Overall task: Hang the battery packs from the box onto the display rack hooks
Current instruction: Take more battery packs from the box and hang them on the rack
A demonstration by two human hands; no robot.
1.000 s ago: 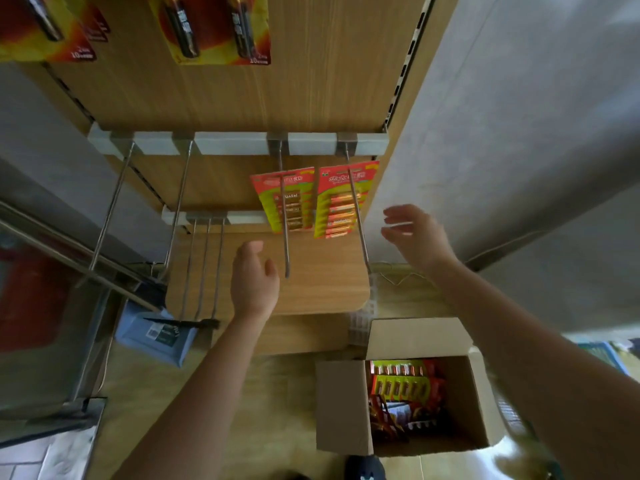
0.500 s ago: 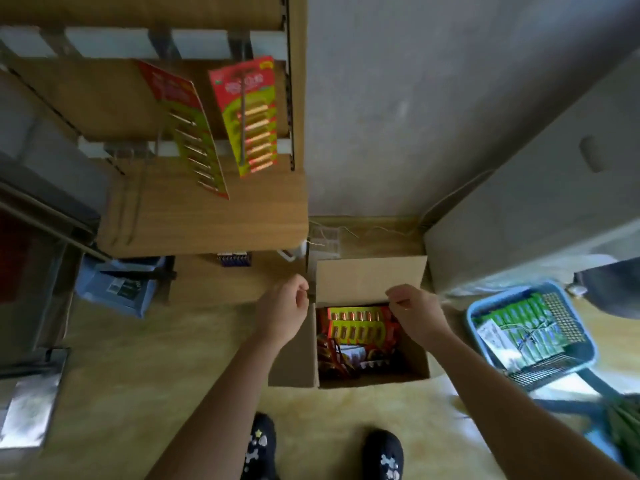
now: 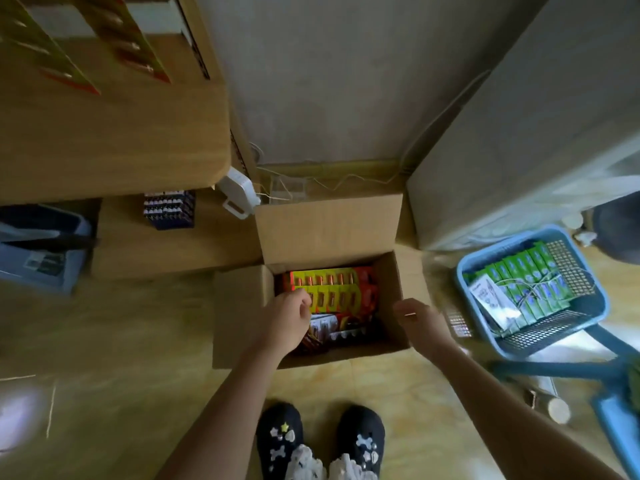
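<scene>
looking down at an open cardboard box on the floor by my feet. red and yellow battery packs lie stacked inside. my left hand is down in the box, fingers curled at the top pack's left edge; i cannot tell whether it grips. my right hand hovers over the box's right wall, fingers loosely bent, holding nothing. a blue basket sits to the right.

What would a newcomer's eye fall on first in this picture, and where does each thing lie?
The open cardboard box on the floor at centre draws the eye, full of red-and-yellow battery packs. The left hand is inside it at the packs' left edge, and the right hand hovers over its right wall. On the right, a blue basket holds green packets.
</scene>
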